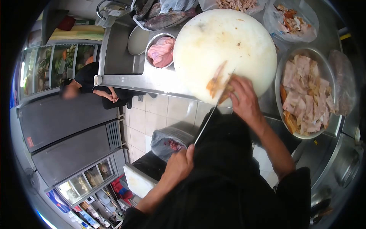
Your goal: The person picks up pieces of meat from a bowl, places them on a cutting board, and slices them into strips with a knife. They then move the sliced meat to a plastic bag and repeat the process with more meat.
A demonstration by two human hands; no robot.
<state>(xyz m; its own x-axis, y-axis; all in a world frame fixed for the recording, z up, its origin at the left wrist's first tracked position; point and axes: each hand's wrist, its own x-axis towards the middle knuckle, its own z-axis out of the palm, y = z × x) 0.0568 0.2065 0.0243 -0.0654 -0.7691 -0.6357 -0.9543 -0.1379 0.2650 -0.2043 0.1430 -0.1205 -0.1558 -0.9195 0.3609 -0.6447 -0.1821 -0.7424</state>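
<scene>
My left hand [179,164] is closed round the handle end of a long knife [209,121]. The blade slants up to the right, over the near edge of a round white cutting board [225,38]. On the board, my right hand [246,100] has its fingers bent over a piece of cooked meat [226,95] with brownish skin, beside the blade. Another strip of the meat [215,84] lies left of the blade. My fingers partly hide the held piece.
Right of the board stands an oval metal tray [280,82] of sliced meat. A bowl of raw meat [161,52], a whole fish [167,20] and a sink [122,49] are left. Bags of scraps [291,21] lie behind. A lined bin [160,143] stands below; a person [89,82] sits left.
</scene>
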